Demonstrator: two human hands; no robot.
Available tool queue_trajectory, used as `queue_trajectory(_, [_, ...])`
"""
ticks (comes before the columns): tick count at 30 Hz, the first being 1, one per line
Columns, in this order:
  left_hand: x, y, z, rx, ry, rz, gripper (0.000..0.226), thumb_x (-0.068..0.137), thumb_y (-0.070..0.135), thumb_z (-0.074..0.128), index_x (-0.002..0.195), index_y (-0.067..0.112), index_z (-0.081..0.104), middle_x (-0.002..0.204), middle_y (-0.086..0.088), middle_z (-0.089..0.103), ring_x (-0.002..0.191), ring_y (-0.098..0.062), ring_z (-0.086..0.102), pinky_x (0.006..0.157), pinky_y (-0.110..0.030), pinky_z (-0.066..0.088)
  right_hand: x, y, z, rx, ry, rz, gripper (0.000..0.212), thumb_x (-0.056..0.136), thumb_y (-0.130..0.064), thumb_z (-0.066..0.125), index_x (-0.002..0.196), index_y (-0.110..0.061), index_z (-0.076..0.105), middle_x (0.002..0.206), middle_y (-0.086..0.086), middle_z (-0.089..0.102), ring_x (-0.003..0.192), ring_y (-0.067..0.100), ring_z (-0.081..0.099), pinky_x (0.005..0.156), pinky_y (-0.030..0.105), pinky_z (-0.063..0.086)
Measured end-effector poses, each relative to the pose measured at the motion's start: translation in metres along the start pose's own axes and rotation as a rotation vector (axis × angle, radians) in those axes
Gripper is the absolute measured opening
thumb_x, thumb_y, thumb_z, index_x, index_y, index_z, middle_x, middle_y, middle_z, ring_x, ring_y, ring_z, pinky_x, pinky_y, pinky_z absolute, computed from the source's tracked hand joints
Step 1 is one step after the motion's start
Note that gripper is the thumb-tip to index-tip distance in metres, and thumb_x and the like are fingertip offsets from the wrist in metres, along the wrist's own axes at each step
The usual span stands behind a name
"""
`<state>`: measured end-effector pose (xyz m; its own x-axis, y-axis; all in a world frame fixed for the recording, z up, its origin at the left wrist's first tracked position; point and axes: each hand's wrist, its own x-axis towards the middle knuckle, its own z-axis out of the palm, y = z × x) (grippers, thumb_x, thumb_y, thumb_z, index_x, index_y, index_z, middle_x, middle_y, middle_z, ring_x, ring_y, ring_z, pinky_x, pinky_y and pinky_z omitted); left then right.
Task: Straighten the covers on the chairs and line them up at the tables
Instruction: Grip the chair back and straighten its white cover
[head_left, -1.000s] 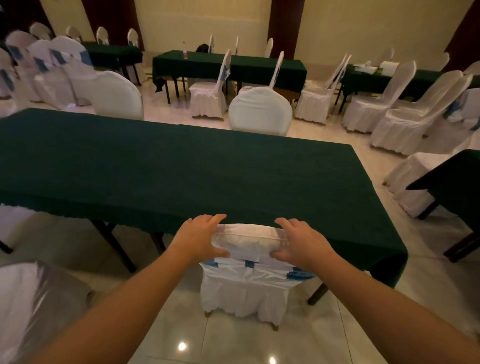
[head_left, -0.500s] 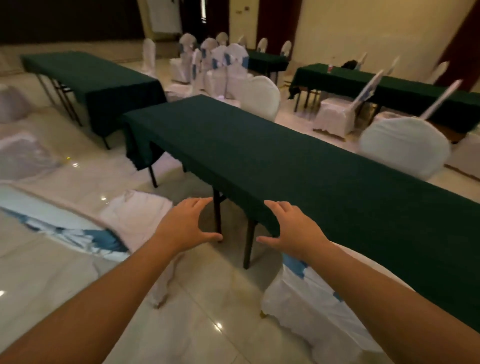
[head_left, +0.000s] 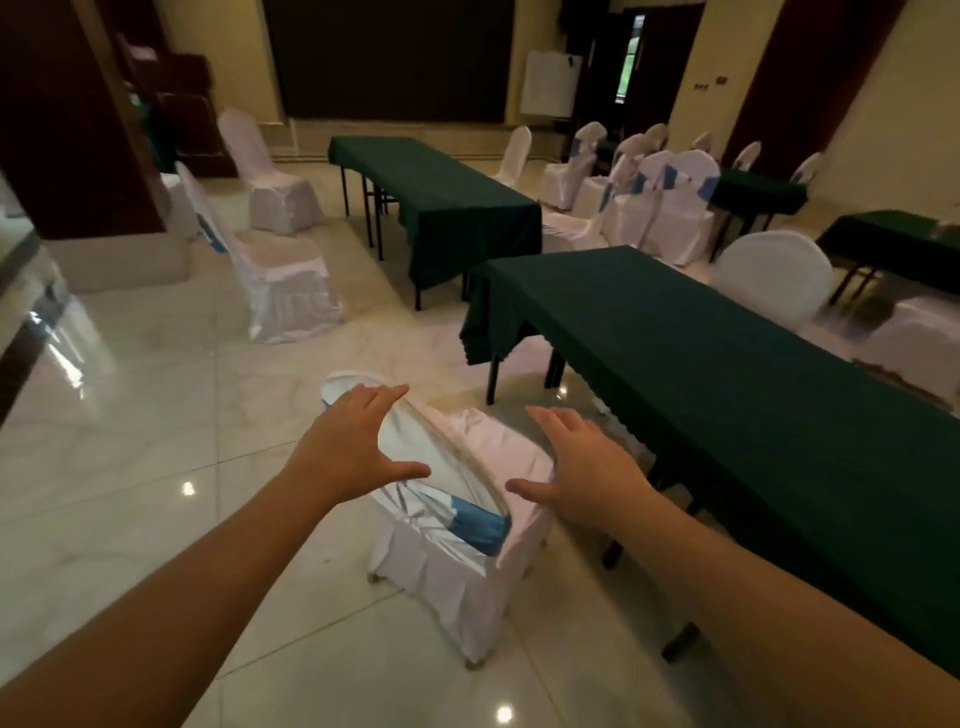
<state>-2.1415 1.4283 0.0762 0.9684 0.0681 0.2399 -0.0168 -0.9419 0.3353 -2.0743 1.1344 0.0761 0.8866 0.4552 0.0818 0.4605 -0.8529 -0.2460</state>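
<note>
Both hands spread, nothing grasped: left hand (head_left: 349, 451) over the backrest of the covered chair (head_left: 457, 525), right hand (head_left: 582, 470) above its seat. Chair sits angled, just left of the green-clothed surface (head_left: 727, 374). A lopsided grip could twist the loose cover further.

The view has swung left, and both spread hands (head_left: 467, 462) now reach over another covered chair (head_left: 457, 525).

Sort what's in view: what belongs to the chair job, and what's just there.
Job:
near chair with blue sash
left hand and right hand, both open over its back
green table beside it

Just there:
whiteboard
dark curtain
</note>
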Motion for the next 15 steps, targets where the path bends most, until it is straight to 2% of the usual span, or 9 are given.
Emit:
queue_trajectory(6, [0.045, -0.110, -0.022, 0.059, -0.032, -0.049, 0.115, 0.055, 0.077, 0.079, 0.150, 0.031, 0.033, 0.147, 0.001, 0.043, 0.134, -0.021, 0.036, 0.106, -0.043, 0.038, 0.089, -0.059, 0.035, 0.020, -0.031, -0.052, 0.106, 0.060, -0.095, 0.052, 0.148, -0.050, 0.013, 0.159, -0.005, 0.030, 0.137, 0.027, 0.041, 0.099, 0.052, 0.047])
queue_trajectory(11, [0.094, -0.150, -0.006, 0.106, -0.129, -0.046, 0.120, 0.053, 0.076, 0.080, 0.151, 0.032, 0.028, 0.150, 0.003, 0.039, 0.137, -0.021, 0.031, 0.108, -0.047, 0.036, 0.141, -0.070, 0.061, 0.054, -0.076, -0.019, 0.111, 0.059, -0.092, 0.059, 0.149, -0.049, 0.011, 0.161, -0.004, 0.027, 0.137, 0.029, 0.040, 0.099, 0.053, 0.046])
queue_trajectory(15, [0.141, -0.171, 0.017, 0.181, -0.227, 0.033, 0.123, 0.050, 0.078, 0.079, 0.152, 0.035, 0.025, 0.151, 0.004, 0.038, 0.138, -0.020, 0.031, 0.109, -0.048, 0.036, 0.172, -0.069, 0.089, 0.104, -0.116, 0.011, 0.113, 0.061, -0.087, 0.066, 0.150, -0.045, 0.011, 0.162, -0.005, 0.022, 0.140, 0.028, 0.037, 0.103, 0.052, 0.044])
